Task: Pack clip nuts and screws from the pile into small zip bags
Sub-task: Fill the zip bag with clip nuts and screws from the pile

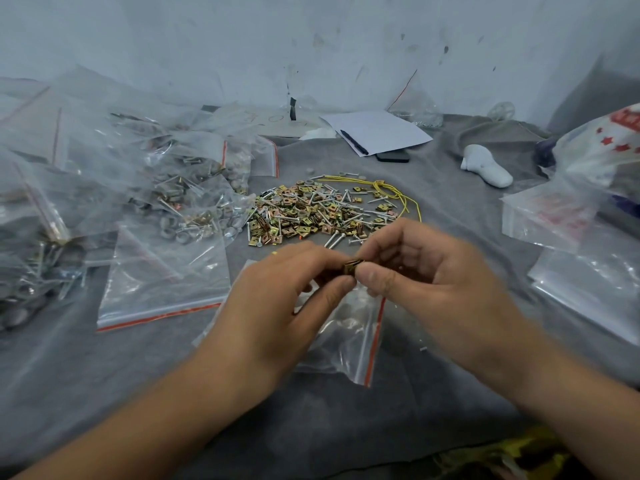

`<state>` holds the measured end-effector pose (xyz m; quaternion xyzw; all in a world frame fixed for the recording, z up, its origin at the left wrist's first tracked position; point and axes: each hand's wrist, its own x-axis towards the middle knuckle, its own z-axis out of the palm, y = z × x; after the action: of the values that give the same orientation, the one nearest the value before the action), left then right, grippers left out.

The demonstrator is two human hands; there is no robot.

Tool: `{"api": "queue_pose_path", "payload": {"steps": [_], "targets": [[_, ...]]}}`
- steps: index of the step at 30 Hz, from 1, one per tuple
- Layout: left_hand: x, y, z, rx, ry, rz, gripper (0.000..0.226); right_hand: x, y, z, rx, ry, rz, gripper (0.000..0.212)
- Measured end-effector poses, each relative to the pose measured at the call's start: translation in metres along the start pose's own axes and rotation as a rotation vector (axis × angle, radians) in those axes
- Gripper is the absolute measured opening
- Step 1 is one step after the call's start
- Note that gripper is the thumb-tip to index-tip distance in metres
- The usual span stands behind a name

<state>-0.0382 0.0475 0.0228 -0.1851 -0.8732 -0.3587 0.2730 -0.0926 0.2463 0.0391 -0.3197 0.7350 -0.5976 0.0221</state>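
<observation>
1. Head view: small stack of clip nuts (352, 266) pinched between fingers of left hand (277, 306) and right hand (426, 275), directly above zip bag (349, 337) (mouth direction unclear), pile (318, 213) just beyond on worktop (450, 209).

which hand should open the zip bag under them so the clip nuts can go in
Probably the left hand: it lies directly over the zip bag, whose red zip edge runs down the right side. The right hand could then keep pinching the small stack of clip nuts, which both hands hold now.
</observation>
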Motion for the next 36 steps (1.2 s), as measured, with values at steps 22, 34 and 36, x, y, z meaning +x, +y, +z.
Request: {"api": "queue_pose_path", "payload": {"steps": [22, 34, 36], "targets": [[-0.006, -0.001, 0.005, 0.119, 0.118, -0.083, 0.009, 0.001, 0.009, 0.0, 0.131, -0.057, 0.285, 0.006], [-0.004, 0.003, 0.002, 0.33, 0.07, 0.052, 0.022, 0.002, 0.007, 0.003, 0.278, 0.005, 0.267, 0.008], [-0.003, 0.004, 0.004, 0.321, 0.083, 0.049, 0.02, 0.001, 0.007, 0.005, 0.271, 0.022, 0.248, 0.009]]}}
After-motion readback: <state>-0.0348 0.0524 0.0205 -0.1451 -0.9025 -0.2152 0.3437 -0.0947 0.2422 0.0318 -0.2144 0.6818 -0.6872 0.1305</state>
